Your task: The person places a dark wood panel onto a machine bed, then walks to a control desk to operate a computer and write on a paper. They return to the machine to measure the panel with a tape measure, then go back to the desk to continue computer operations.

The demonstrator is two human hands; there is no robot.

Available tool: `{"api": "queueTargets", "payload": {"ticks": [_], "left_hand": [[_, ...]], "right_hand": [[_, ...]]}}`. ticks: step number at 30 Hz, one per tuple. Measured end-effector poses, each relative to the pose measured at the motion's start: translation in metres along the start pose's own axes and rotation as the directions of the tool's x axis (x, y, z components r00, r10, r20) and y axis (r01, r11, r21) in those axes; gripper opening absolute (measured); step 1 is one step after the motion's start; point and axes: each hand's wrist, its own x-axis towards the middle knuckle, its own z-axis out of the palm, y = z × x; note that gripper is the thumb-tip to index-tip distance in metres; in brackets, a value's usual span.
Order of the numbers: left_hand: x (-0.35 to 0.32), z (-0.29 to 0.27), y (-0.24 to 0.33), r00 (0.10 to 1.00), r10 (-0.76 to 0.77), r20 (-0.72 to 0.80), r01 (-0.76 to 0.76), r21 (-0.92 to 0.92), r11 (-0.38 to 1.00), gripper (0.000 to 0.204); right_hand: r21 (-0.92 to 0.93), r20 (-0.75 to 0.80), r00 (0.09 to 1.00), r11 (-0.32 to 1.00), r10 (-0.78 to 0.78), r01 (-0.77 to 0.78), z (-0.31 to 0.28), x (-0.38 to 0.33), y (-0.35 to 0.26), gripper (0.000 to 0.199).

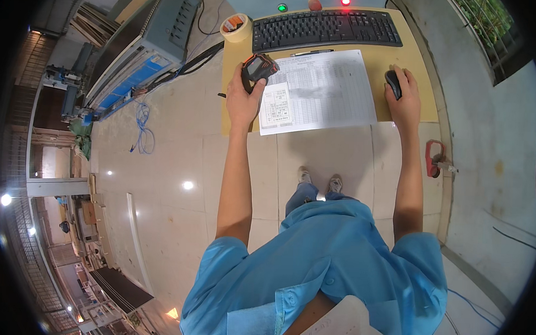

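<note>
My left hand (243, 104) grips a black tape measure (260, 68) with red-orange edges, held over the desk's left side. Beside it, a printed sheet (335, 90) with a table on it lies on the yellowish desk (417, 48) and overhangs the front edge. A smaller printed slip (275, 106) rests on that sheet's left part, close to my left thumb. At the right, the fingers of my right hand (406, 101) are curved over a black computer mouse (392, 83). A pen (312, 52) lies along the sheet's top edge, below the black keyboard (329, 31).
A roll of tape (235, 28) sits at the desk's back left corner. Green and red lights (345, 1) glow on the panel behind the keyboard. A grey-blue machine (148, 51) stands to the left, with blue cable (142, 127) on the floor. A wall (493, 152) runs along the right.
</note>
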Motion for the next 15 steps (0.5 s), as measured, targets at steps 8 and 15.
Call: {"api": "queueTargets", "payload": {"ticks": [8, 15], "left_hand": [[0.003, -0.008, 0.008, 0.998, 0.066, -0.004, -0.066, 0.024, 0.998, 0.074], [0.002, -0.009, 0.011, 0.998, 0.070, -0.005, -0.070, -0.014, 0.997, 0.073]], "right_hand": [[0.041, 0.022, 0.997, 0.997, -0.072, 0.071, -0.005, 0.006, -0.007, 0.056], [0.058, 0.083, 0.995, 0.997, -0.059, 0.055, -0.007, 0.007, -0.015, 0.048]]}}
